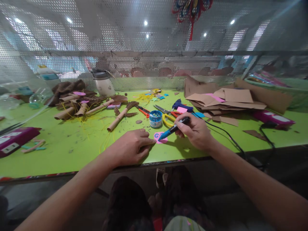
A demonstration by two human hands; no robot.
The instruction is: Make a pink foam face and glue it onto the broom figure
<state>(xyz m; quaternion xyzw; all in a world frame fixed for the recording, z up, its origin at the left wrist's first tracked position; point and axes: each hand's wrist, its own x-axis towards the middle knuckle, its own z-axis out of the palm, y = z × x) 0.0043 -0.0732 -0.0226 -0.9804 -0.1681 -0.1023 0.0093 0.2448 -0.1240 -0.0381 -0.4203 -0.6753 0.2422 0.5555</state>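
A small pink paper cutout (164,140) with blue marks drawn on it lies on the green table near its front edge. My right hand (196,131) grips a blue marker (171,130), whose tip meets the cutout. Resting flat on the table, my left hand (134,146) reaches its index finger to the cutout's left edge; its other fingers bend loosely and hold nothing. Just behind the cutout stands an open jar (155,119) with blue stains. Yellow-handled scissors (167,120) lie to the jar's right, partly behind my right hand.
Brown paper sheets (223,99) are piled at the back right, near a blue glue gun (179,104) and its black cord. Rolled brown paper tubes (117,119) and yellow strands lie left. Purple power strips (274,118) sit at both sides. A perforated screen (144,70) stands behind.
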